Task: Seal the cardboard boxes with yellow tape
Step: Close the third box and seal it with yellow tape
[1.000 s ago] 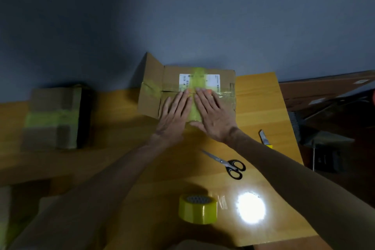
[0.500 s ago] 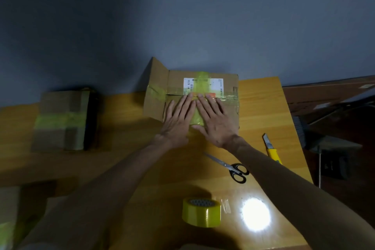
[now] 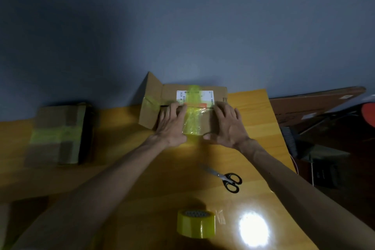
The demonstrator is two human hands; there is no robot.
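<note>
Left hand [image 3: 172, 128], right hand [image 3: 228, 128] and forearms [image 3: 121, 168] bare.

Brown box [image 3: 211, 124], yellow tape strip [image 3: 192, 122], black-handled scissors [image 3: 225, 178]

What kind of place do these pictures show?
Probably a dim room serving as a small packing station: a wooden table holds a half-taped cardboard box, a yellow tape roll and scissors.

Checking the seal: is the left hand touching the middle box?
Touching. Head view: left hand lies flat on the cardboard box top, reaching the seam beside the yellow tape strip.
</note>
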